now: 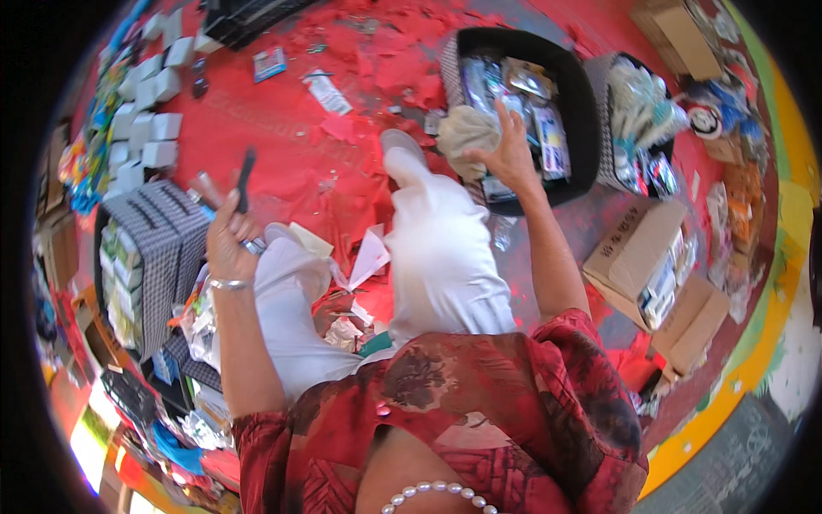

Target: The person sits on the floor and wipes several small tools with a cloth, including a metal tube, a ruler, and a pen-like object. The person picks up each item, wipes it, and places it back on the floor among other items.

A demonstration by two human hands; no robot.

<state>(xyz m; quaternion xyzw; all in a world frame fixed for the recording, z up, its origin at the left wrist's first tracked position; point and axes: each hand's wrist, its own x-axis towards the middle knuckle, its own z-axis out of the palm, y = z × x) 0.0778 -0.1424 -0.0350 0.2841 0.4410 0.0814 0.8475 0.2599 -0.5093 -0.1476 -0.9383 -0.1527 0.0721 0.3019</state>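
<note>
My left hand (231,240) is closed around a dark, narrow, flat-looking thing (246,182) that sticks up past the fingers; its kind is unclear. A small shiny thing (255,246) shows by the same fingers. My right hand (507,154) is raised at the near-left side of a black-lined fabric bin (582,128), its fingers and thumb spread. Beside the thumb is a beige, rounded, crumpled bundle (468,137), overlapping the bin's left wall; whether the hand touches it cannot be told. Packets and a white-and-blue box (550,141) lie inside the bin.
A second bin (610,141) with bagged items stands right of the first. Cardboard boxes (634,253) are farther right. At left are a checked fabric bin (163,257) and many small white boxes (141,133). Torn red scraps cover the red floor (282,128) beyond my legs.
</note>
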